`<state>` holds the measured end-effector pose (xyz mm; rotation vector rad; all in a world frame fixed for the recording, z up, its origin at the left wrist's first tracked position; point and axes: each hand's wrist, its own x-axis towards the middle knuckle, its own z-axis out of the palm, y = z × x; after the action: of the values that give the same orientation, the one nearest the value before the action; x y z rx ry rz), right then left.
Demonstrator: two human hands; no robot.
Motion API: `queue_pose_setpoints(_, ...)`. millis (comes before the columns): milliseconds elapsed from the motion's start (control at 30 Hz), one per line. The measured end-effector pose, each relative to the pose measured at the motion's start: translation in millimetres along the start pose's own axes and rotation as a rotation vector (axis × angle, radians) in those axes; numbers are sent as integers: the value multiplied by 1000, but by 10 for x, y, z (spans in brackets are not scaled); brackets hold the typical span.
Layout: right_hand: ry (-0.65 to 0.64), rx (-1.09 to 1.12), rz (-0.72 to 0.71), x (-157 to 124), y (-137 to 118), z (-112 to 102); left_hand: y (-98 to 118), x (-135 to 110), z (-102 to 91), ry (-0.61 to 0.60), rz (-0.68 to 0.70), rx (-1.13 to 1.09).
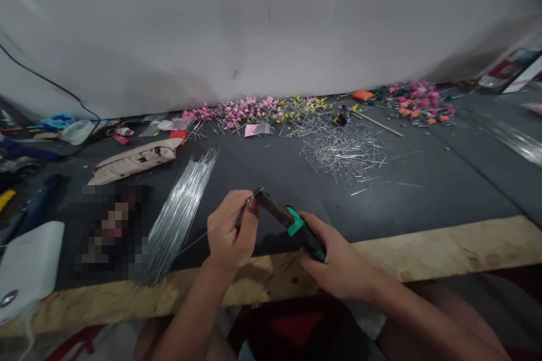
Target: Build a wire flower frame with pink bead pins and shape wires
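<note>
My right hand (336, 256) grips the green-and-black handles of a pair of pliers (292, 223), whose dark jaws point up and left. My left hand (231, 231) is pinched on a thin metal wire (192, 243) right at the jaw tips; the wire trails down and left from my fingers. Both hands hover just above the near wooden edge (444, 251) of the dark table (423, 180). A bundle of long silver wires (180, 211) lies to the left of my left hand.
A scattered pile of short cut wires (342, 149) lies mid-table. Pink flower pieces (235, 113), yellow ones (311, 104) and pink-orange ones (417, 101) line the back wall. A beige object (135, 161), a white object (29, 262) and clutter sit at left.
</note>
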<state>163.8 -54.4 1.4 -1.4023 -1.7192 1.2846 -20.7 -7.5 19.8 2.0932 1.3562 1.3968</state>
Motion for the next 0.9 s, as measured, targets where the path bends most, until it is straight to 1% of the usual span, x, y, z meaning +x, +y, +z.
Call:
queue_pose_setpoints(100,49,10,-5,98,23,34,82,-13,42,-42,-126,-62)
queue_pose_setpoints(233,112,-11,-31,224,37,66,96,-41,95,-135,-327,-300)
queue_pose_setpoints(333,132,-72,-54,282,35,85,53,-63,96,-124,-450,-489)
queue_pose_setpoints(433,146,-125,-67,315,45,109,50,-48,33,-100,-523,-651)
queue_pose_setpoints(533,157,-176,-82,333,70,136,118,14,-69,-84,-539,-819)
queue_pose_setpoints(633,156,-221,-101,342,89,156,200,70,-126,-48,-522,-922)
queue_pose_setpoints(767,156,-206,-80,358,87,150,220,48,-65,-23,-508,-935)
queue_pose_setpoints(900,153,-106,-46,373,73,112,120,-31,49,-94,-468,-955)
